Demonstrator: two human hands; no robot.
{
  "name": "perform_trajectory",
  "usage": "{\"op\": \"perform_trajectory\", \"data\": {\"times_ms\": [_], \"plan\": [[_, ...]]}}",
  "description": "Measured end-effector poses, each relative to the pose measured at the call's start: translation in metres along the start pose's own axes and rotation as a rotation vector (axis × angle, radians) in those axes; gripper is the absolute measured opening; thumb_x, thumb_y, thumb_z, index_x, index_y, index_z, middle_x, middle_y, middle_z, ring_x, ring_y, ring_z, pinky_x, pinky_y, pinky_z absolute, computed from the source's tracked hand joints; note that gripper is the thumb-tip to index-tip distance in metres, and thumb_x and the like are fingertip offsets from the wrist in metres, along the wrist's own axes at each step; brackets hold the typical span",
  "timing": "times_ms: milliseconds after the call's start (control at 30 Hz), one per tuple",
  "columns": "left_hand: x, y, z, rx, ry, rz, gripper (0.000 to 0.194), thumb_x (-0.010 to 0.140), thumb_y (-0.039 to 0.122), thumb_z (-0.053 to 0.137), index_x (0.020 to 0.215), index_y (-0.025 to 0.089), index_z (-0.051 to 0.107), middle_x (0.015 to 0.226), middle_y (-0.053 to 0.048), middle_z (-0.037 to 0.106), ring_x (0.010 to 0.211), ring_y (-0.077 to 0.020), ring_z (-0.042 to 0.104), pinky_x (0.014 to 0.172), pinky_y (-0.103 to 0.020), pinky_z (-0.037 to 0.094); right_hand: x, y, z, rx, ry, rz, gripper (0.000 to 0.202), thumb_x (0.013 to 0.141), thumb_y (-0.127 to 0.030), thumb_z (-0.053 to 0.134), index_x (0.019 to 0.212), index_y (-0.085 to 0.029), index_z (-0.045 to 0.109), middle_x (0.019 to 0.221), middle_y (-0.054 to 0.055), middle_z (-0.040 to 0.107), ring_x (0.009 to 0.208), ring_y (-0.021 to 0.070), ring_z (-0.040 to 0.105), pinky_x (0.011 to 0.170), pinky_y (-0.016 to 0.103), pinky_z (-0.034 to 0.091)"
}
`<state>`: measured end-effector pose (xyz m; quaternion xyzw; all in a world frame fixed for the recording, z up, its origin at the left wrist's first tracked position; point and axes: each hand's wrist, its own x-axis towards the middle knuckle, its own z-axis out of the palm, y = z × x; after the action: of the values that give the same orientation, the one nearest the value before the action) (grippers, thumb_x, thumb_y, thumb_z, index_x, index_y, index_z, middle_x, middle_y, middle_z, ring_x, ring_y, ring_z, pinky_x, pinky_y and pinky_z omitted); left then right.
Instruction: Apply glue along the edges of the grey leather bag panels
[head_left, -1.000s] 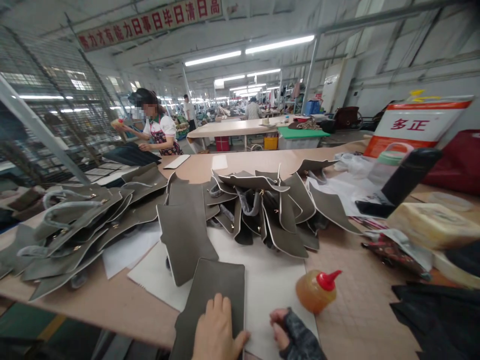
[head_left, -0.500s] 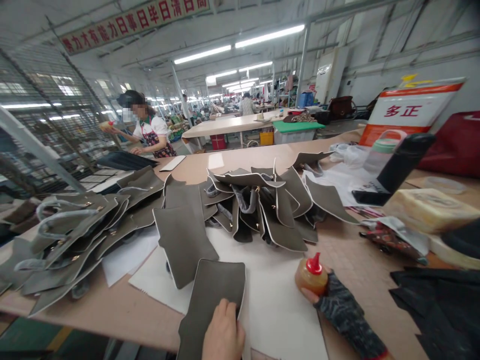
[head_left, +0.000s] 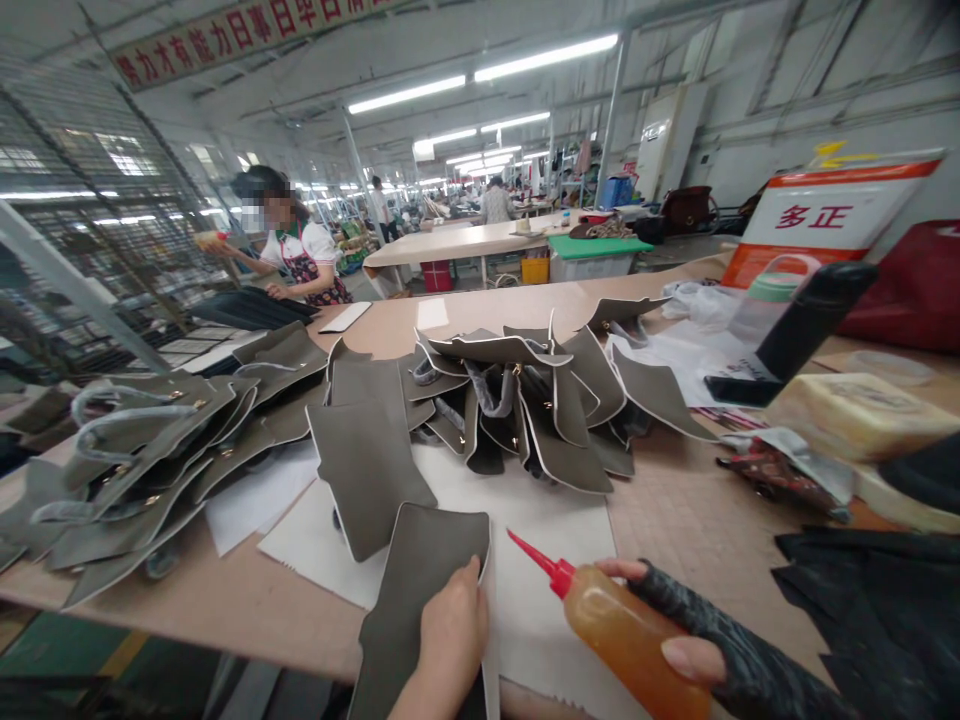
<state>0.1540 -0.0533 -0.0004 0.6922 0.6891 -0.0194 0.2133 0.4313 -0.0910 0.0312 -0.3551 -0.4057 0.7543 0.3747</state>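
My left hand grips the right edge of a grey-brown panel with a pale edge, at the front of the table. In my right hand, which wears a dark fingerless sleeve, is an amber squeeze bottle. Its red nozzle points up and left, a little right of the panel. White sheets lie underneath. Another grey-brown panel rests just behind, touching or close to the held one.
Piles of grey-brown bag pieces lie at the left and centre back. At right are a black stand, a yellowish block and black material. Another person sits at the far left.
The bottle has tipped from facing away to lying with its nozzle toward the panel, and my right hand has come nearer. My left hand has slid up the panel's edge.
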Motion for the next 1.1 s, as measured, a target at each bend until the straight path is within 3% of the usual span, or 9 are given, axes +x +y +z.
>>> {"op": "perform_trajectory", "data": {"times_ms": [100,200,300,433,533,600,700,933,1100], "plan": [[0.001,-0.002,0.002,-0.076,0.041,0.018,0.047,0.086,0.018,0.033,0.129,0.011,0.047,0.130,-0.010,0.054,0.118,-0.0183,0.051,0.099,-0.026,0.036,0.004,0.008,-0.001,0.165,0.096,-0.104,0.052,0.066,-0.049,0.068,0.115,-0.034,0.058,0.124,0.002,0.058,0.116,0.0302,0.051,0.093,0.041,0.043],[0.001,-0.008,0.006,-0.152,0.070,0.025,0.046,0.085,0.021,0.034,0.127,0.009,0.050,0.128,-0.011,0.056,0.116,-0.0185,0.052,0.099,-0.026,0.036,0.009,0.028,0.001,0.322,0.165,-0.056,0.045,0.071,-0.051,0.061,0.112,-0.031,0.059,0.109,0.005,0.065,0.099,0.0304,0.061,0.080,0.044,0.049],[0.002,-0.014,0.008,-0.223,0.086,0.015,0.045,0.084,0.024,0.036,0.124,0.011,0.051,0.113,-0.011,0.064,0.103,-0.0195,0.060,0.087,-0.026,0.042,0.013,0.042,0.003,0.335,0.257,-0.022,0.037,0.076,-0.043,0.060,0.110,-0.029,0.059,0.106,0.005,0.066,0.101,0.0293,0.060,0.081,0.044,0.049],[0.007,-0.017,0.009,-0.267,0.098,0.016,0.040,0.083,0.022,0.038,0.118,0.013,0.055,0.100,-0.009,0.068,0.090,-0.0182,0.063,0.076,-0.024,0.043,0.021,0.041,0.001,0.253,0.377,-0.182,0.038,0.075,-0.040,0.063,0.111,-0.029,0.055,0.119,0.006,0.059,0.103,0.0294,0.058,0.076,0.042,0.053],[0.010,-0.017,0.009,-0.285,0.106,0.011,0.036,0.082,0.022,0.039,0.110,0.015,0.061,0.096,-0.008,0.069,0.087,-0.0178,0.063,0.074,-0.024,0.043,0.031,0.036,-0.003,0.028,0.442,-0.175,0.038,0.072,-0.044,0.065,0.104,-0.026,0.056,0.107,0.008,0.062,0.088,0.0282,0.063,0.064,0.039,0.055],[0.010,-0.016,0.008,-0.316,0.117,0.003,0.035,0.081,0.022,0.040,0.106,0.015,0.063,0.095,-0.008,0.070,0.086,-0.0176,0.063,0.074,-0.023,0.043,0.039,0.035,-0.006,-0.227,0.510,-0.216,0.038,0.068,-0.046,0.068,0.097,-0.023,0.057,0.097,0.007,0.064,0.086,0.0277,0.063,0.072,0.042,0.054],[0.009,-0.015,0.006,-0.369,0.122,-0.017,0.034,0.080,0.022,0.042,0.104,0.016,0.066,0.096,-0.008,0.070,0.089,-0.0178,0.063,0.076,-0.023,0.044,0.047,0.033,-0.008,-0.544,0.565,-0.291,0.041,0.069,-0.046,0.067,0.099,-0.023,0.054,0.099,0.007,0.062,0.089,0.0263,0.062,0.083,0.042,0.051],[0.011,-0.013,0.004,-0.396,0.103,-0.023,0.036,0.079,0.022,0.043,0.105,0.015,0.067,0.108,-0.009,0.068,0.102,-0.0190,0.061,0.089,-0.025,0.042,0.058,0.019,0.009,-0.995,0.518,-0.484,0.032,0.080,-0.043,0.056,0.104,-0.023,0.050,0.100,0.007,0.061,0.091,0.0218,0.062,0.082,0.038,0.053],[0.012,-0.014,0.006,-0.380,0.096,-0.024,0.038,0.080,0.023,0.043,0.110,0.012,0.064,0.112,-0.009,0.066,0.103,-0.0198,0.060,0.090,-0.026,0.042,0.069,0.014,0.016,-1.160,0.518,-0.644,0.027,0.082,-0.037,0.053,0.105,-0.023,0.050,0.098,0.007,0.061,0.091,0.0227,0.062,0.081,0.040,0.054]]}}
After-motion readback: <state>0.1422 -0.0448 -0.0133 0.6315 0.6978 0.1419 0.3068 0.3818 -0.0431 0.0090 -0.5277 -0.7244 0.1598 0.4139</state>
